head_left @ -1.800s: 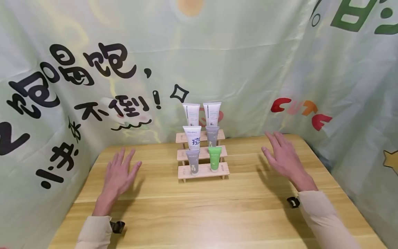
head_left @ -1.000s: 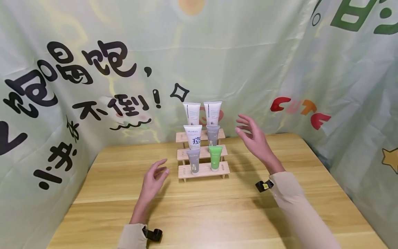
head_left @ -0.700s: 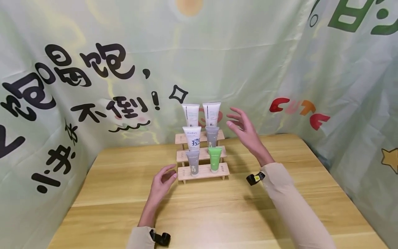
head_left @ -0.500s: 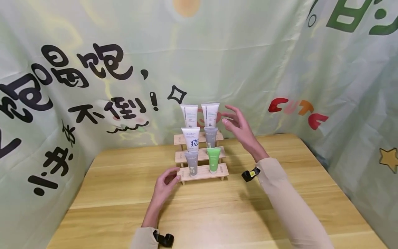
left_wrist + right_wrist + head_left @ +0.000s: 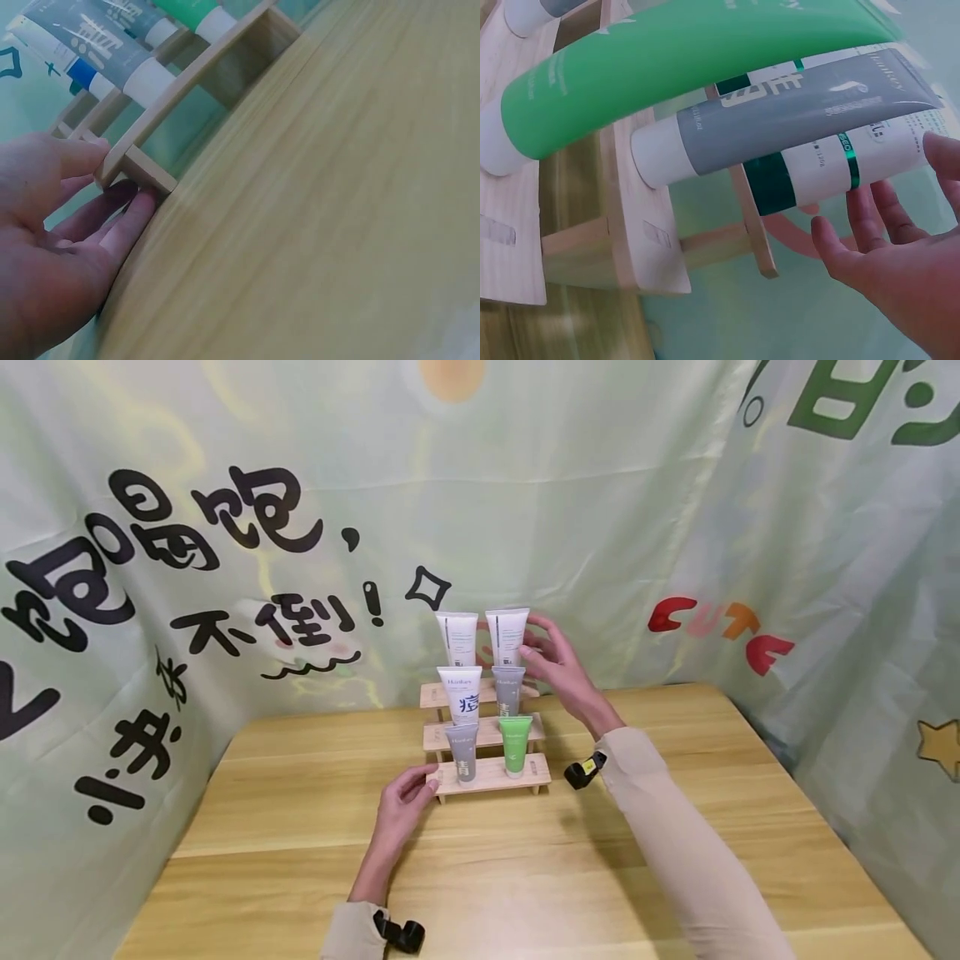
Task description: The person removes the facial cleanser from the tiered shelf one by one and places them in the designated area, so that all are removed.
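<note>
Okay, three-step wooden rack (image 5: pixel 491 768) sits just below centre in the head view, and your white tube (image 5: pixel 507 635) is back right on its top step. Your right hand (image 5: pixel 564 668) is at that tube's right edge: thumb on the near side, other fingers partly hidden behind, all loosely bent and spread fairly wide. Can't tell whether you are pinching it. The right wrist view has the little finger apart from the tube. Your left hand (image 5: pixel 402 806) grips the left end of the bottom step, fingers narrow on the corner, as the left wrist view confirms.

Five more tubes stand upright, caps down: second white tube (image 5: pixel 459 639) at top left, white tube with a blue character (image 5: pixel 461 693) at middle left, grey tube (image 5: pixel 509 689) at middle right, another grey tube (image 5: pixel 462 752) at lower left, green tube (image 5: pixel 515 747) at lower right.

Further out: wood-grain table (image 5: pixel 300 827) across the lower frame. You've got beige sleeves (image 5: pixel 675 827), plus a black wrist camera (image 5: pixel 400 935) at bottom centre-left and another (image 5: pixel 585 770) right of the rack. Pale green cloth (image 5: pixel 570 527) fills the upper frame and both sides; black characters at left, coloured "CUTE" lettering (image 5: pixel 720 627) at right.
</note>
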Motion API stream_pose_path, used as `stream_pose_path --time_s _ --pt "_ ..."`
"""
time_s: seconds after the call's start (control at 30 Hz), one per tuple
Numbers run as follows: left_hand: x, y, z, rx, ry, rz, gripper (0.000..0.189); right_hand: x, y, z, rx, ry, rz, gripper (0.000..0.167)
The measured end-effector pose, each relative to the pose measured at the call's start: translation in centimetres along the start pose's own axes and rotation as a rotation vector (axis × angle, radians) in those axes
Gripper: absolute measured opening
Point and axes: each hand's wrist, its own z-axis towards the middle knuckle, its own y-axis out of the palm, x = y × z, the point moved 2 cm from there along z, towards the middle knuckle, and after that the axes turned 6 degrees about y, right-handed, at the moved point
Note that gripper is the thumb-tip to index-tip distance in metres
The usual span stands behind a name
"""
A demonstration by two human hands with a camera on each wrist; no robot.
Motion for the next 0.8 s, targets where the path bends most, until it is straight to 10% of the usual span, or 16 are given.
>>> stream_pose_path --time_s 0.8 --pt "-0.28 -0.02 0.01 0.039 -0.051 -0.052 0.033 0.06 0.39 0.55 0.030 0.029 -0.062 0.046"
